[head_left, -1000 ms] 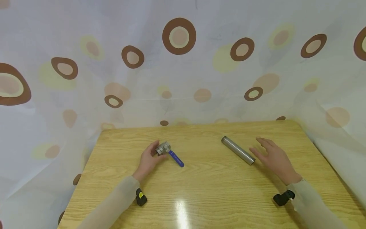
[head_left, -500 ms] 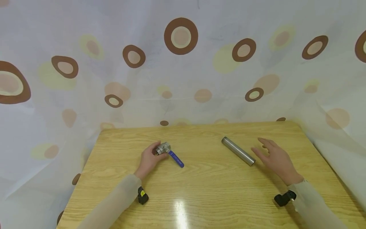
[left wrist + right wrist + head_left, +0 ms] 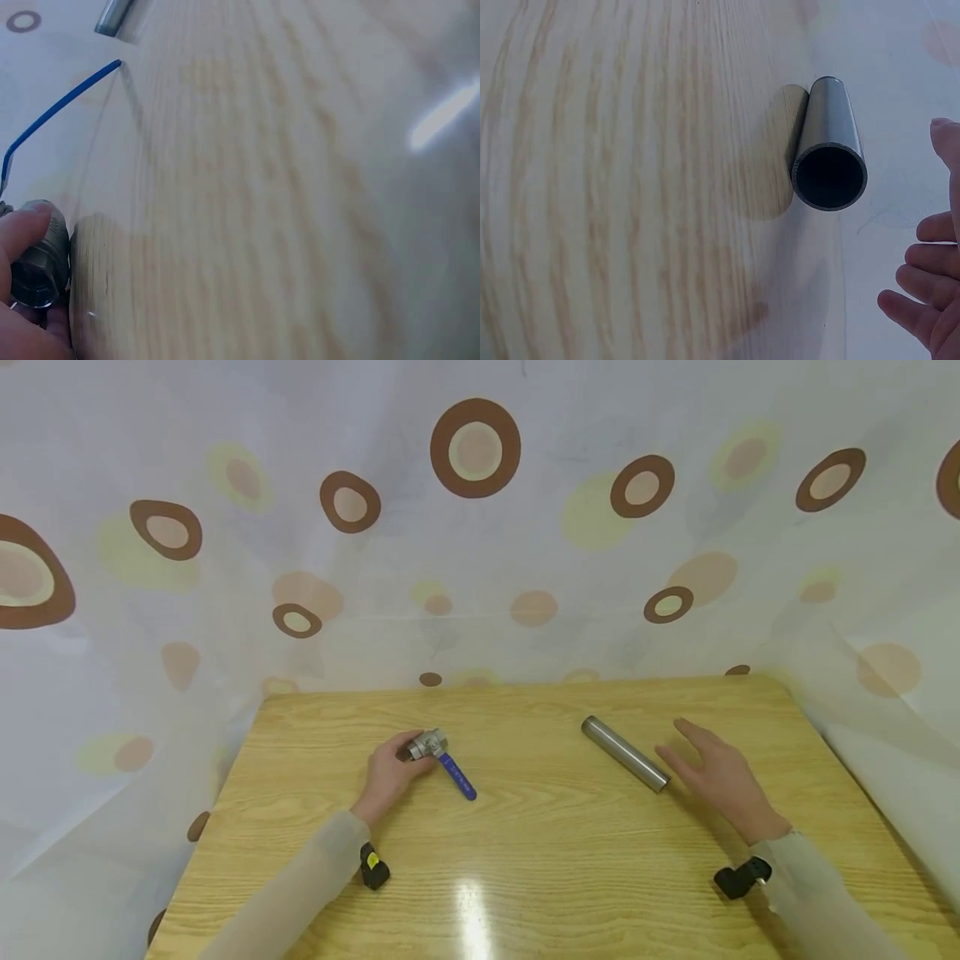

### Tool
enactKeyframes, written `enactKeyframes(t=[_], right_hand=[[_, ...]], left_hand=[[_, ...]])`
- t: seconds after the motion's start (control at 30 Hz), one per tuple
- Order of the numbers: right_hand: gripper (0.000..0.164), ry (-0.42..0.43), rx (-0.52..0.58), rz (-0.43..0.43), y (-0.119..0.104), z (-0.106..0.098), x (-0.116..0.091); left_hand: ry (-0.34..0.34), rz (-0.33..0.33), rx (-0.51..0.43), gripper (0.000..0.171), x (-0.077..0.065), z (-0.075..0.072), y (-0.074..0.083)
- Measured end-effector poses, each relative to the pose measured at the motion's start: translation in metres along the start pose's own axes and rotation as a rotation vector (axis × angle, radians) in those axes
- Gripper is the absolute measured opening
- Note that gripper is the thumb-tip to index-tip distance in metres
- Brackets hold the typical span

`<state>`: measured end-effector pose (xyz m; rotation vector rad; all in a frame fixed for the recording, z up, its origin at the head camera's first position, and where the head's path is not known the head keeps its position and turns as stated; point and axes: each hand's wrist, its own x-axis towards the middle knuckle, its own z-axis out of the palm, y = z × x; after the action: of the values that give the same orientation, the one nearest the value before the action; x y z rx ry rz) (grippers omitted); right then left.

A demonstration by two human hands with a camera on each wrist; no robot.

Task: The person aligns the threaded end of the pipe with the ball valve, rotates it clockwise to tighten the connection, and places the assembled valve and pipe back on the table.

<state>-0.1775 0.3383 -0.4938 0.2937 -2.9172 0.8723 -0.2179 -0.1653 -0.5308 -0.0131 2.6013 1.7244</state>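
Note:
My left hand grips a steel ball valve by its body, at the left of the table. The valve's blue lever handle points toward the front right. In the left wrist view, the thumb lies across the top of the valve body and its threaded opening faces the camera. My right hand holds nothing and hovers just right of a short steel pipe, fingers spread. The right wrist view shows the pipe lying on the table, its hollow end facing the camera and the fingers apart from it.
The wooden table ends at the back and sides against a white curtain with brown and yellow circle prints. A black wrist camera sits on the left sleeve and another wrist camera on the right.
The left hand has turned the valve slightly, so the tip of its blue handle has swung a little to the left. The right hand and the pipe stay nearly in place.

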Motion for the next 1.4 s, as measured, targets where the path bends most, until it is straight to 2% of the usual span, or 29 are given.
enactKeyframes(t=[0.33,0.63,0.93,1.1,1.4], right_hand=[[0.075,-0.012,-0.006,-0.007,-0.002,0.002,0.0],[0.07,0.022,-0.024,-0.021,-0.003,0.001,-0.004],[0.069,0.019,-0.024,-0.014,-0.001,0.0,-0.006],[0.069,0.019,-0.024,-0.015,0.0,0.0,-0.006],[0.057,0.056,-0.039,-0.069,-0.004,0.0,-0.007]], left_hand=[[-0.001,-0.015,-0.04,0.057,-0.002,-0.005,-0.001],[0.004,0.017,-0.061,0.051,-0.002,-0.009,0.018],[-0.001,0.03,-0.173,0.054,-0.003,-0.011,0.026],[-0.03,0.025,-0.233,0.053,-0.006,-0.012,0.028],[-0.095,0.033,-0.283,0.051,-0.017,-0.01,0.033]])
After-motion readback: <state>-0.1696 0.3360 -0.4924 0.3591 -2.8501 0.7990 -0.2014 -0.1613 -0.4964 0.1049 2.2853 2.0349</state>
